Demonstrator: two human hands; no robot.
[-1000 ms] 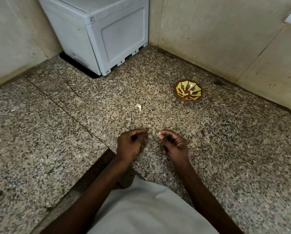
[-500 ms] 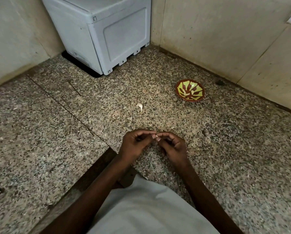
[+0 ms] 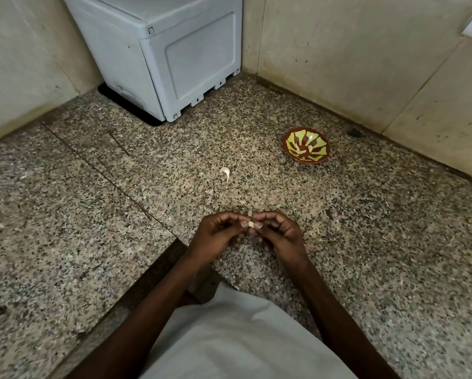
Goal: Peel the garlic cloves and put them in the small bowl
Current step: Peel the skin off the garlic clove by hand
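left hand (image 3: 215, 233) and right hand (image 3: 280, 233): fingertips meet, both pinching a clove (image 3: 251, 225) above the table (image 3: 366, 228) | second clove (image 3: 226, 172) lies on table beyond hands | bowl (image 3: 306, 145) well apart, far right, near wall

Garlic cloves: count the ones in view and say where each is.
2. One garlic clove is pinched between the left hand and right hand; another lies on the granite floor. The small bowl may hold more.
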